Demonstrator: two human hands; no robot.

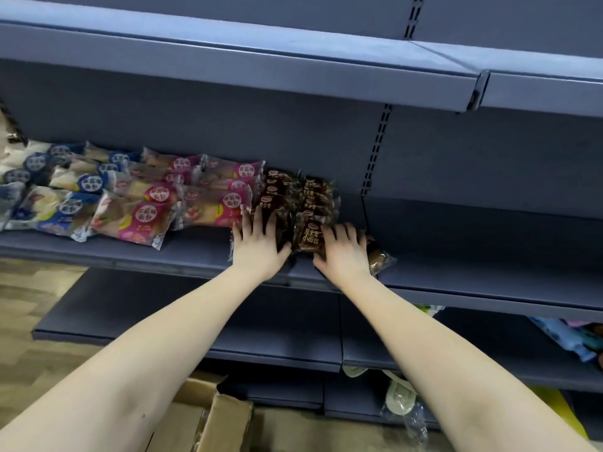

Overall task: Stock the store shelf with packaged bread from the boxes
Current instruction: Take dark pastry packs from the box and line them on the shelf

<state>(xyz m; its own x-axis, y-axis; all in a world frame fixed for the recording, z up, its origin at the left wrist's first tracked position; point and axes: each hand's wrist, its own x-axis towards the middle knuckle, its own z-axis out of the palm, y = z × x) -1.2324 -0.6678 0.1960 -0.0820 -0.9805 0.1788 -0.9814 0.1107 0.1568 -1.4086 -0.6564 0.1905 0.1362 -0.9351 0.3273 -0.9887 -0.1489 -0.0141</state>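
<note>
Fingers point(261, 223) of left hand point(257, 246) flat on packs point(310, 238); right hand point(342, 252) bent, grip unclear. I judge: squaring rows; next, fill rightward.

Blue-grey metal is filling the view in a store aisle, with an upper shelf point(228, 70) jutting forward above a matching back panel point(195, 119). A slotted upright point(378, 141) is running down the panel where two bays are meeting. The middle shelf point(489, 256) is stretching away to the right, and a lower shelf point(163, 308) is stepping out beneath it. Pale wood-pattern flooring point(29, 321) is showing at the left edge. Soft, even light is catching the shelves' front lips, leaving the recesses in shade.
</note>
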